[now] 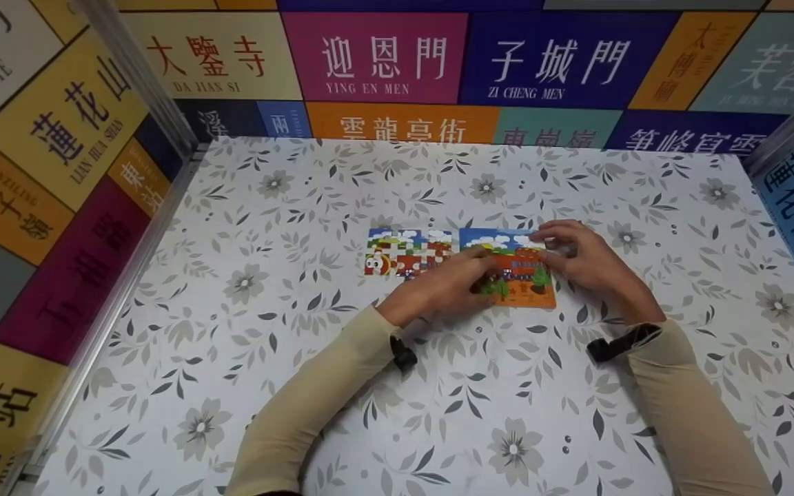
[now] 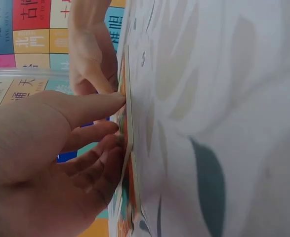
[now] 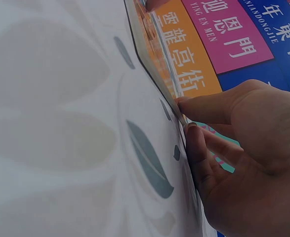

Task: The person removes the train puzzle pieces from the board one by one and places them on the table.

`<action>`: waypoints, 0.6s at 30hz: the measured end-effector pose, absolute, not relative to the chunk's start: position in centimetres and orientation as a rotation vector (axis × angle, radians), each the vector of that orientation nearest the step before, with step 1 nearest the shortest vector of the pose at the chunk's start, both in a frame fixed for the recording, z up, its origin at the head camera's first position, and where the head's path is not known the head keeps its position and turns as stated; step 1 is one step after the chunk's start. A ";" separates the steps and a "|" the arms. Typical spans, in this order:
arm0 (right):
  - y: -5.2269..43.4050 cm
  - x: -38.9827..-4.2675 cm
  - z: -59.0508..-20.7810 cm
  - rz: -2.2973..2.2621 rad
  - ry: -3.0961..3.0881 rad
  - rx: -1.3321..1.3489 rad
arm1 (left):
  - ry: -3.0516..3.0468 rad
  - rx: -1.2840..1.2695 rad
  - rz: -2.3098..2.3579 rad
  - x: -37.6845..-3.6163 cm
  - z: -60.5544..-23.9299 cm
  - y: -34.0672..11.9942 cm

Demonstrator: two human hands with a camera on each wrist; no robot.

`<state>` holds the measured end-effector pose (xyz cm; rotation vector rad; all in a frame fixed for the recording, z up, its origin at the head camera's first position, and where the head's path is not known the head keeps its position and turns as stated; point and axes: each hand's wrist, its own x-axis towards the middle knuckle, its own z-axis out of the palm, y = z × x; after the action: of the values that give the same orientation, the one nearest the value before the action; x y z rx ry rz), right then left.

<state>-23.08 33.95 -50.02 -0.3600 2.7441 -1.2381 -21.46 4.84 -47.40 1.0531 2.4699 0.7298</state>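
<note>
A thin picture board (image 1: 522, 293) with a red train, blue sky and green trees lies on the patterned tabletop. To its left is a block of jigsaw pieces (image 1: 404, 242) in similar colours, with a smiling round face at its left end. My left hand (image 1: 449, 286) lies over the board's left part. Its thumb (image 2: 98, 106) touches near the front edge and the other fingertips rest on the picture. At the right edge, my right hand (image 1: 586, 258) pinches the board between thumb (image 3: 204, 107) and index finger. The left hand hides part of the picture and some pieces.
The white table (image 1: 369, 386) carries a grey flower and leaf print. Beyond its far edge stands a wall (image 1: 376, 58) of coloured panels with Chinese lettering, and another panelled wall (image 1: 59, 172) runs along the left. Each wrist wears a black strap.
</note>
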 end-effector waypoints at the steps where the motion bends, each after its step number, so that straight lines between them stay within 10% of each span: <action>1: 33.9 -23.1 -50.0 -1.237 2.745 -0.358 | 2.477 1.054 0.727 -21.4 -47.4 5.0; 18: 34.0 -23.2 -50.1 -1.236 2.732 -0.330 | 2.475 1.075 0.769 -21.1 -47.5 6.1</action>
<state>-23.23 34.00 -50.07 -0.3297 2.7320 -1.2364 -21.12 6.12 -47.48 1.0751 2.4753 0.7692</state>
